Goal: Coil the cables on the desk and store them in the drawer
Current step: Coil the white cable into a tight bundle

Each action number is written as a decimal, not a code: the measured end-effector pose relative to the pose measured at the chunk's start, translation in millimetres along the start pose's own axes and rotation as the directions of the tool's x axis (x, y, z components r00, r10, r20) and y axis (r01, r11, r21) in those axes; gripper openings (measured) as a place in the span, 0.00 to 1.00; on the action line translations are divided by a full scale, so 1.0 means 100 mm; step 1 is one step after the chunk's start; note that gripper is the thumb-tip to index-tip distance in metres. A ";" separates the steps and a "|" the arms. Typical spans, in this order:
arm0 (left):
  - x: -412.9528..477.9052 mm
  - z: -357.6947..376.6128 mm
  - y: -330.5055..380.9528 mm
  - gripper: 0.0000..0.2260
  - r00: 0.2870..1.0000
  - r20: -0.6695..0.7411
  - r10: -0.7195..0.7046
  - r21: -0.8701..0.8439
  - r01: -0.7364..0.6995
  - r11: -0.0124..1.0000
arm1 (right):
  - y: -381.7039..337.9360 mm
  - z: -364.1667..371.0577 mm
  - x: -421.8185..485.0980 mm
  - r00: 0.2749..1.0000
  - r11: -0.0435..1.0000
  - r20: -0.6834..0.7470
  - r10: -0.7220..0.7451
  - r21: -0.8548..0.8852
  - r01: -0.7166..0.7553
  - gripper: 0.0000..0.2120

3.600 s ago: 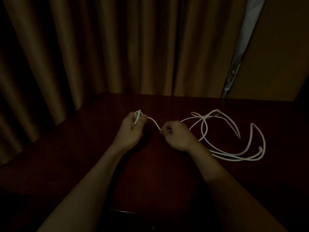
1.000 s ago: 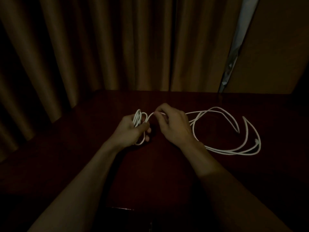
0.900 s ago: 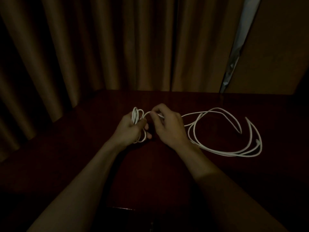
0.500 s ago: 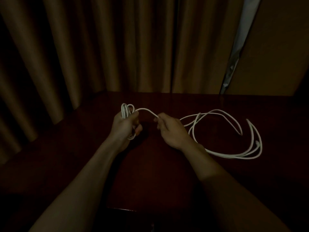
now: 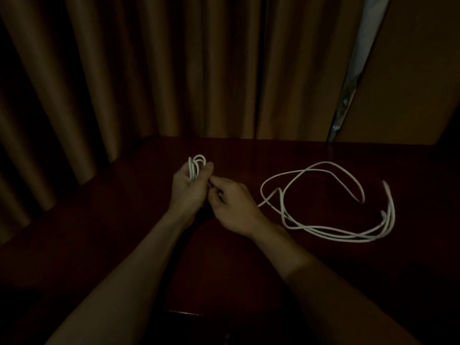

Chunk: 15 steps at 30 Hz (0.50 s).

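Brown curtains (image 5: 149, 70) hang behind the dark bench (image 5: 119, 232). A white cable (image 5: 323, 230) lies in loose loops toward the right edge of the bench. The left hand (image 5: 186, 188) holds a small bunch of its loops, fingers curled round them. The right hand (image 5: 234, 207) touches the left one, fingers pinching the cable.

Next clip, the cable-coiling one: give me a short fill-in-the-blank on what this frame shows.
1. The left hand grips several loops of a ___ cable.
2. The right hand pinches the cable right beside the ___ hand.
3. The uncoiled length lies on the desk to the ___ of both hands.
Missing words: white; left; right.
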<state>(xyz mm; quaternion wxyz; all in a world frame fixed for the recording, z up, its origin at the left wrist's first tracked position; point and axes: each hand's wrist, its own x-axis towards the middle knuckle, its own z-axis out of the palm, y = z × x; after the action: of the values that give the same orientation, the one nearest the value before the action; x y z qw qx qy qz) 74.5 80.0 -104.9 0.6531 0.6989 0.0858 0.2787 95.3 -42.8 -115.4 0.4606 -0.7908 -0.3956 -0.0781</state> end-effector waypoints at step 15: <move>0.23 -0.13 0.05 0.11 0.953 -0.069 -0.293 -0.606 0.193 0.772 | 0.06 -0.25 0.03 0.990 0.919 0.064 0.124 -0.385 -0.090 0.11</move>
<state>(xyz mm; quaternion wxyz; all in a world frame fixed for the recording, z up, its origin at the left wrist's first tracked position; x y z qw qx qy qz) 85.7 101.8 -93.5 0.8597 0.4183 0.1365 0.2594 108.0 -62.2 -103.8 0.2842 -0.8882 -0.3486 -0.0935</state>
